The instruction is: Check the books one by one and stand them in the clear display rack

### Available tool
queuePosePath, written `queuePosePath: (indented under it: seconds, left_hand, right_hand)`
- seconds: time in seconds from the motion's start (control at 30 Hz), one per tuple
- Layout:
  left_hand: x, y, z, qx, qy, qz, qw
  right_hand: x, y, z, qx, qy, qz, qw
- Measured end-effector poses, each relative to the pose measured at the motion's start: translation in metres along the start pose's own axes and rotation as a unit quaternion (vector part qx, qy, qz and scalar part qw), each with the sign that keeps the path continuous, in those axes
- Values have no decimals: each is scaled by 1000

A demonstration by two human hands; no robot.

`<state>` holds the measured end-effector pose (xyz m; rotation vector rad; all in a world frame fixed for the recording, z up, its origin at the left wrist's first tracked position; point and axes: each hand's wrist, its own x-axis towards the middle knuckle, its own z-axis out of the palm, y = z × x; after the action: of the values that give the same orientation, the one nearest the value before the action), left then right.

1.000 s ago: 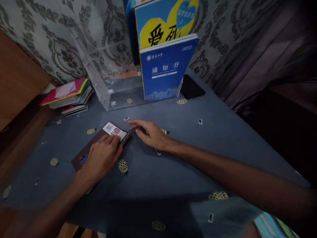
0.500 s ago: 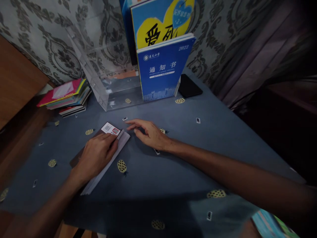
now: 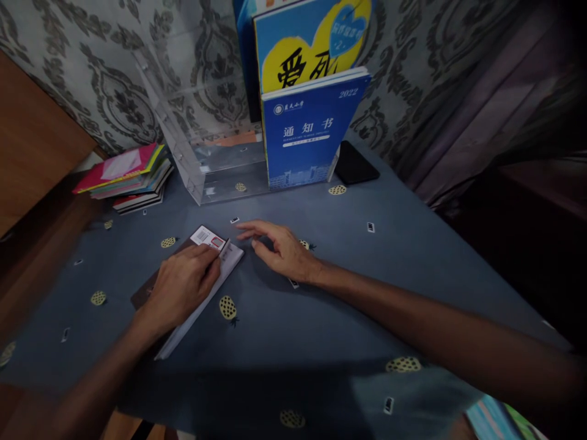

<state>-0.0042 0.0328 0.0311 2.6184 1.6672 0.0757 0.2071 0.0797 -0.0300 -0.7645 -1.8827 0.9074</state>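
A book (image 3: 202, 235) with a dark brown cover and a white barcode label lies aslant on the cloth. My left hand (image 3: 186, 278) is over its cover, with bent fingers gripping the cover's right edge. That edge stands slightly raised, and a strip of white page shows beneath it. Most of the cover is hidden under the hand. To the right of the book, my right hand (image 3: 287, 249) hovers low at the cloth or rests on it, fingers loosely spread and holding nothing. A small gap separates its fingertips from the book.
A clear acrylic stand (image 3: 195, 183) at the back holds upright books, with a blue booklet (image 3: 305, 137) in front. A black phone-like slab (image 3: 358, 164) lies beside it. Stacked booklets (image 3: 131, 171) sit at the left. A patterned blue-grey cloth (image 3: 330, 318) covers the table.
The book's cover edge has lifted a little, baring more of the white page under my left fingers. My right hand holds nearly the same pose. The whole view has shifted slightly.
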Motion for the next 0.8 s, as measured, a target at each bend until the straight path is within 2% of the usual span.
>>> queuePosePath:
  seconds: [0.23,0.33,0.4,0.47,0.57,0.7,0.8]
  left_hand:
    - [-5,13,10,60,6,-32,998]
    - [-7,17,17,79,16,-36,996]
    - [-11,12,18,58,23,-24,998]
    - [-18,-2,14,2,14,20,1000]
    - [-41,-36,4,-83,-43,93,991]
    - [-85,-82,-5,-87,-101,76,988]
    - [-106,-96,-5,-88,-120,74,986]
  right_hand:
    - [-5,-5,2,-63,-35,-91,993]
    - [-6,-6,4,-105,-69,-105,986]
    - [-7,-5,5,-138,-104,-116,978]
    - [-7,-5,6,-170,-132,-131,968]
    - [-7,-5,7,-190,-146,-137,961]
    - [-8,-1,10,-180,-138,-129,965]
    - [-6,2,12,-166,-140,-126,968]
